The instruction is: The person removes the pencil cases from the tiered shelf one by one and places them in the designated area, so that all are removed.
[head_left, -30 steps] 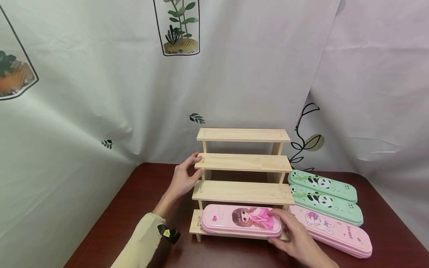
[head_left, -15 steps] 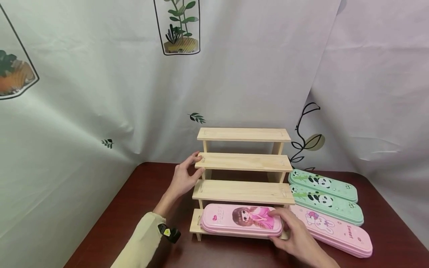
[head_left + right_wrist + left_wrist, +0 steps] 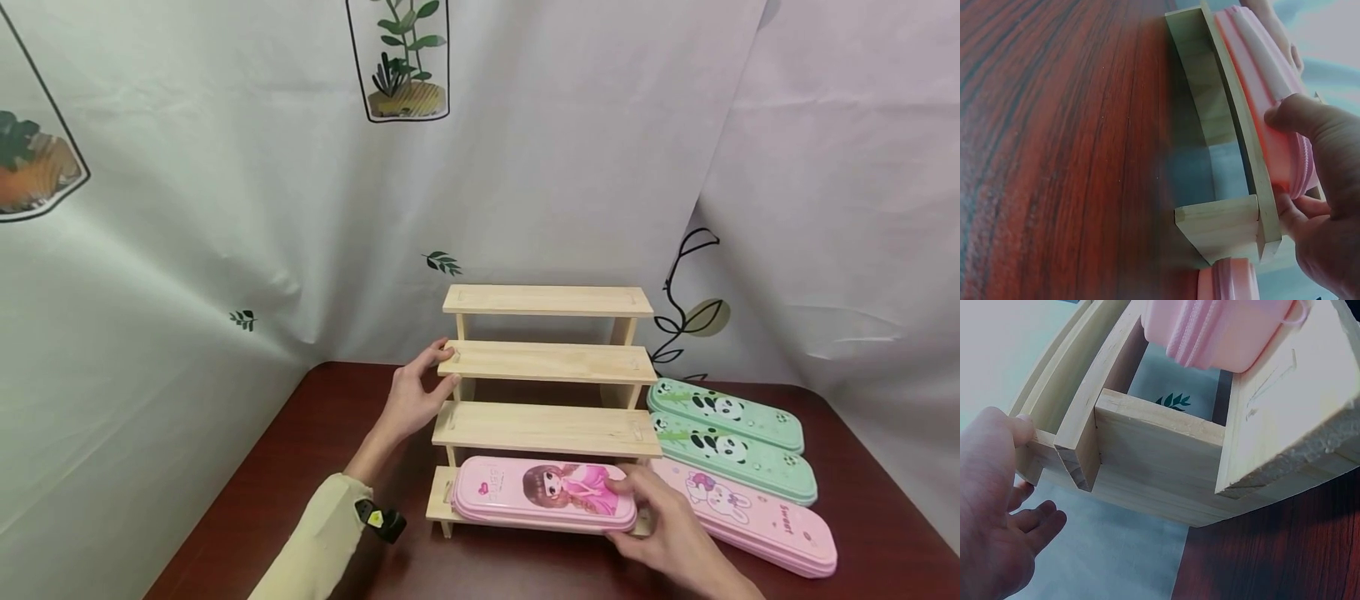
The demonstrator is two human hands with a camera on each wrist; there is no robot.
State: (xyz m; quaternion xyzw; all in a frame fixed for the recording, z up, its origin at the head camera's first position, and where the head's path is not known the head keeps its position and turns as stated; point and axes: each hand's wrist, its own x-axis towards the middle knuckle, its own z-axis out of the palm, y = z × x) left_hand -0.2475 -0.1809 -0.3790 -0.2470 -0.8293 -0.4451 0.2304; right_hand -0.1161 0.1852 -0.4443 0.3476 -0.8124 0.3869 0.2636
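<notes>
A pale wooden stepped rack (image 3: 547,427) stands on the table. On its lowest board lies a pink pencil case (image 3: 502,492) with a doll-like figure on the lid. My right hand (image 3: 667,533) holds that case by its right end, fingers on the lid and thumb at the front edge. In the right wrist view, my right hand (image 3: 1329,181) spans the end of the pink case (image 3: 1263,81). My left hand (image 3: 411,400) grips the left end of the second board from the top. The left wrist view has the left hand (image 3: 997,500) at the board ends.
To the right of the rack lie two green panda pencil cases (image 3: 750,421) (image 3: 757,472) and a pink rabbit pencil case (image 3: 780,533). They sit on the dark red-brown table (image 3: 277,492). A pale curtain (image 3: 570,167) with plant prints hangs close behind the rack.
The right hand's fingers have shifted very slightly to the right along with the pink pencil case's end. The left hand keeps its hold on the rack.
</notes>
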